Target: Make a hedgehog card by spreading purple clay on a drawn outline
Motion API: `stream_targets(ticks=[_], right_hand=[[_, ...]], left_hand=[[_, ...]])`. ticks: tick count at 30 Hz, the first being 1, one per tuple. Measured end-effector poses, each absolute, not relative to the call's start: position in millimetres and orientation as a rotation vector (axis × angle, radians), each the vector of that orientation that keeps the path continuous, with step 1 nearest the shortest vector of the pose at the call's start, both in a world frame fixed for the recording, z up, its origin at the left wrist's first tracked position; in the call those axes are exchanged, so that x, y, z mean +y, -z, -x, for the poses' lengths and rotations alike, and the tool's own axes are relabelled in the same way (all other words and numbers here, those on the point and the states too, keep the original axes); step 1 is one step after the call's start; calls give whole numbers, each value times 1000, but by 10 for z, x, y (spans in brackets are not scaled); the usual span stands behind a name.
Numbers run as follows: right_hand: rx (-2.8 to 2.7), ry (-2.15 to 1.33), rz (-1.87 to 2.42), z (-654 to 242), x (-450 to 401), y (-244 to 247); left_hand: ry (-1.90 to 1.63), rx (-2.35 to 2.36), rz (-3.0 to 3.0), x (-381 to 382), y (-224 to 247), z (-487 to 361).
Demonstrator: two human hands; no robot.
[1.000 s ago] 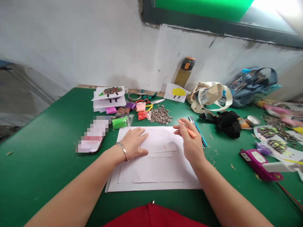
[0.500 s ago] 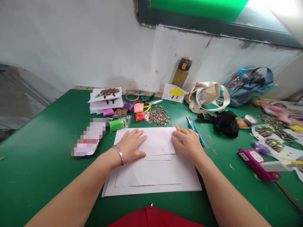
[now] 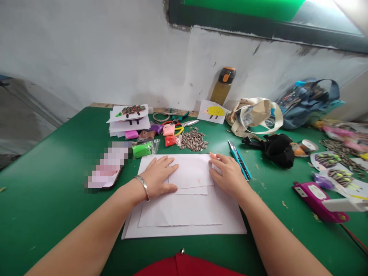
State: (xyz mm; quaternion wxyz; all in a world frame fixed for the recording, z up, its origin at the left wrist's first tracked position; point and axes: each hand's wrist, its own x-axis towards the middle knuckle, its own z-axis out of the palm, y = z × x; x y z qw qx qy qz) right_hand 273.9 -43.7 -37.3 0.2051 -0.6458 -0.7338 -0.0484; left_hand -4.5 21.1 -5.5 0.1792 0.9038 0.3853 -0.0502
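Note:
Several white sheets [image 3: 189,212] lie stacked on the green table in front of me, with a smaller piece of paper [image 3: 191,172] on top that bears a faint orange mark. My left hand [image 3: 159,176] rests flat with spread fingers on the left part of the papers. At the right edge of the small paper is my right hand [image 3: 228,172], its fingers closed around an orange pencil [image 3: 212,155] whose end shows by the fingertips. Just right of that hand lies a blue cutter knife [image 3: 240,160].
A phone [image 3: 110,165] lies left. Behind are clay packets [image 3: 142,149], sunflower seeds [image 3: 194,138], scissors [image 3: 189,123], finished pictures [image 3: 130,115] and a bottle [image 3: 222,86]. Rightward are a cream bag [image 3: 254,117], a black item [image 3: 277,151] and a magenta device [image 3: 316,201].
The orange pencil has tilted lower, toward the left, in my right hand. My left hand stays on the papers. The view has shifted slightly.

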Motion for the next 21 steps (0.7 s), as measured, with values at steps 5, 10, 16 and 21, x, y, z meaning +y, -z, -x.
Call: stream_targets(ticks=[5,10,16,21], right_hand=[[-1994,102,1583,-2665,-453,274],[-2067,-14,1441,-2575,-440,288],[-2133,-61,1467,-2563,-384,386],[-2126,-111,1503,-2541,-408,378]], left_hand=[[170,1101,-2540,205,24,35],[154,1078,-2535,214,14,50],[107,1023,-2559,237,7,70],[8,963,-2620,261,-12,83]])
